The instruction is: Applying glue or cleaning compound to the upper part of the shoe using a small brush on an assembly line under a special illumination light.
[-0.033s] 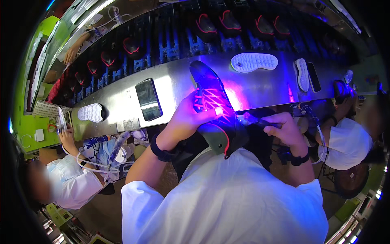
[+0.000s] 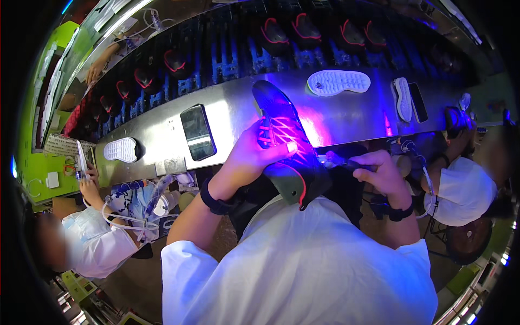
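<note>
- At centre of the steel bench (image 2: 346,116), a dark shoe (image 2: 287,146) lies heel toward the person, toe pointing to 12 o'clock, its heel hanging off the bench's near edge.
- Left hand (image 2: 254,154) wrapped around the shoe's side from 9 o'clock, fingers curled over the upper, steadying it.
- Right hand (image 2: 382,173) closed in a fist around a small torch (image 2: 338,161) at 3 o'clock of the shoe; its violet beam falls on the shoe's side and lights pink lines there.
- Judgement: the check under the violet light looks mid-way. Only the middle and heel side are lit; toe end sits in shadow, likely not yet covered.
- At 12 to 1 o'clock, a white sole (image 2: 338,82) lies alone, untouched; a second sole (image 2: 402,98) beside it at 2 o'clock.
- At 10 o'clock, a phone (image 2: 197,131) lies flat on the bench.
- Beyond the bench, a row of dark shoes (image 2: 303,30) with red rims stands on a rack.
- Co-workers in white sit at 8 and 4 o'clock.
</note>
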`<state>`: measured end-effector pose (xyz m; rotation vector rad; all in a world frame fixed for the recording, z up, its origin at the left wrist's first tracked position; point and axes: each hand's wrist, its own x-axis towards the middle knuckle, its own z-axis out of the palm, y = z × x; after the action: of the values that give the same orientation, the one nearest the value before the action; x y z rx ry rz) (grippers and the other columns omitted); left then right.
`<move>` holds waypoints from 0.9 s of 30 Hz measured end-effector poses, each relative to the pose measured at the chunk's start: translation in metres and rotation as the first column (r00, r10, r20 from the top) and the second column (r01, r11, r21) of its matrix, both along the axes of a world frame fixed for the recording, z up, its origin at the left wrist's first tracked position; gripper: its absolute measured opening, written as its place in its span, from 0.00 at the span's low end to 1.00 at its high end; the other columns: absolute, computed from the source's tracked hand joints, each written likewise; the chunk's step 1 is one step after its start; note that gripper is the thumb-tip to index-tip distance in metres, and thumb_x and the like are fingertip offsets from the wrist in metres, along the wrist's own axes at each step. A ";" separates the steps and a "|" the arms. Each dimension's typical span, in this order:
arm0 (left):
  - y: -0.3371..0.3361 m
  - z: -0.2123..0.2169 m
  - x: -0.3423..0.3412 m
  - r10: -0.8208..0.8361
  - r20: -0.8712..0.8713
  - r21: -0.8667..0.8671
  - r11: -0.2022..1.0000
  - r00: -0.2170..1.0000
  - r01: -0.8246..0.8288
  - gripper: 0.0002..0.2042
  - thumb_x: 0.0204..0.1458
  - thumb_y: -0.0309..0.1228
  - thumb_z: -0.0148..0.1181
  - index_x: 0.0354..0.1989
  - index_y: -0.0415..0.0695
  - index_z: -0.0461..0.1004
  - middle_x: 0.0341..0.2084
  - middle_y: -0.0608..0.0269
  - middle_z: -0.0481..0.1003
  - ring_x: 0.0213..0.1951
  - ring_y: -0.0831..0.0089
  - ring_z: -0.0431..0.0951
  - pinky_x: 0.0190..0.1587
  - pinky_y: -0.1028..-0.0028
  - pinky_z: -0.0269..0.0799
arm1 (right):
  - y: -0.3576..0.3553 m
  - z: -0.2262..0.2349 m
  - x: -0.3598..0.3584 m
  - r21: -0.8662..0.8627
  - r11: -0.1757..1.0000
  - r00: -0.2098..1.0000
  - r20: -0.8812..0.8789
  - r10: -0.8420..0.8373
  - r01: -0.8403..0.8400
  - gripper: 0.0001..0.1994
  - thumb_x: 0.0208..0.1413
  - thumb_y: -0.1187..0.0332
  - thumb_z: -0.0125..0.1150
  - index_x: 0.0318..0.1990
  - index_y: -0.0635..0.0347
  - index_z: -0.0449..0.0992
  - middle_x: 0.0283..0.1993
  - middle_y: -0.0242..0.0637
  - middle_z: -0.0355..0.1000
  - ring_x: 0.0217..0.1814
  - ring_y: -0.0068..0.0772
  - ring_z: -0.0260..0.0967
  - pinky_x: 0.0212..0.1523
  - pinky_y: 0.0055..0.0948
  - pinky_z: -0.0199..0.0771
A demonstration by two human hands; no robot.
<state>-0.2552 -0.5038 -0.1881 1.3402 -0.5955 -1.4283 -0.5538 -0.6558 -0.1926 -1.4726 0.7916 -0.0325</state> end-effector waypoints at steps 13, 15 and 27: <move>-0.017 -0.008 -0.023 0.094 -0.229 0.068 0.994 0.969 -0.080 0.21 0.58 0.35 0.63 0.56 0.37 0.68 0.46 0.57 0.78 0.47 0.70 0.80 0.52 0.70 0.75 | 0.008 0.011 -0.038 -0.309 0.951 0.999 -0.036 -0.036 0.023 0.16 0.50 0.72 0.72 0.47 0.64 0.81 0.28 0.34 0.73 0.30 0.24 0.68 0.33 0.25 0.66; -0.015 -0.006 -0.023 0.115 -0.276 0.099 0.991 0.954 -0.091 0.20 0.60 0.37 0.60 0.55 0.38 0.69 0.45 0.57 0.78 0.46 0.69 0.80 0.52 0.70 0.76 | 0.005 0.016 -0.034 -0.397 0.918 1.000 0.009 -0.011 0.013 0.16 0.49 0.72 0.72 0.47 0.63 0.81 0.27 0.34 0.71 0.28 0.25 0.67 0.31 0.26 0.65; 0.017 -0.002 -0.016 0.132 -0.830 0.113 0.991 0.542 -0.068 0.22 0.65 0.44 0.51 0.63 0.48 0.62 0.54 0.52 0.72 0.52 0.59 0.79 0.49 0.61 0.82 | -0.023 0.070 0.021 -0.615 0.786 0.985 0.083 0.148 -0.066 0.18 0.47 0.74 0.71 0.49 0.60 0.81 0.26 0.38 0.72 0.26 0.32 0.69 0.29 0.27 0.66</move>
<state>-0.2712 -0.4865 -0.1900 0.5573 0.1889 -1.7857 -0.5327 -0.6787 -0.1224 -2.1095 0.6115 -0.3227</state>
